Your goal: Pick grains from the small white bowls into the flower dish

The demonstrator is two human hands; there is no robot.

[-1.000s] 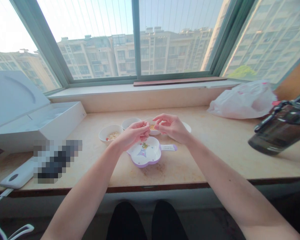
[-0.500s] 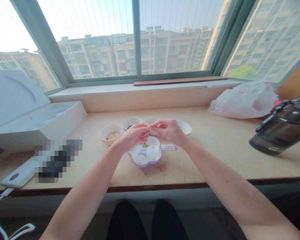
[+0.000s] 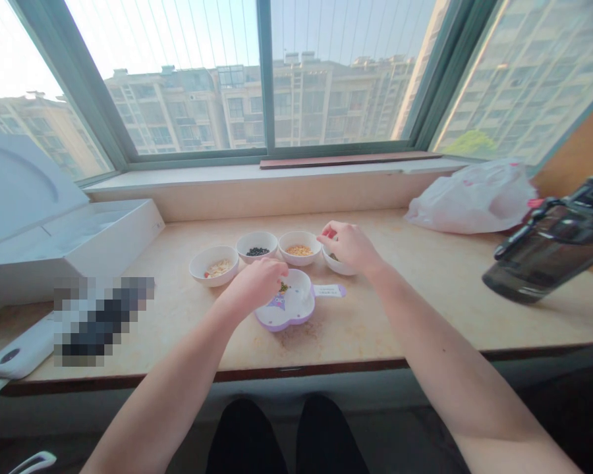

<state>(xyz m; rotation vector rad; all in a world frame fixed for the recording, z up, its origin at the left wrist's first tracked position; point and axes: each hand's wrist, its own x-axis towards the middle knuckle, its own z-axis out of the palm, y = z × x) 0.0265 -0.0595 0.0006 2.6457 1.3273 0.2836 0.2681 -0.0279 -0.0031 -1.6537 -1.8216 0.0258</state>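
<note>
My left hand is over the left side of a white plate with a purple rim and handle. Its fingers are curled closed, and whatever they pinch is hidden. Small green beans lie on the plate beside the fingertips. My right hand hovers at the rightmost white bowl, covering much of it. The right fingers are bent together; I cannot make out anything in them. Some dark green contents show inside that bowl.
Beyond the plate stand bowls of pale flakes, black beans and yellow kernels. An open white box and a white power bank lie left. A plastic bag and dark bottle are right.
My hands have parted from where they met above the plate. The right hand moved right to the rightmost bowl; the left dropped lower and left. The view shifted slightly.
</note>
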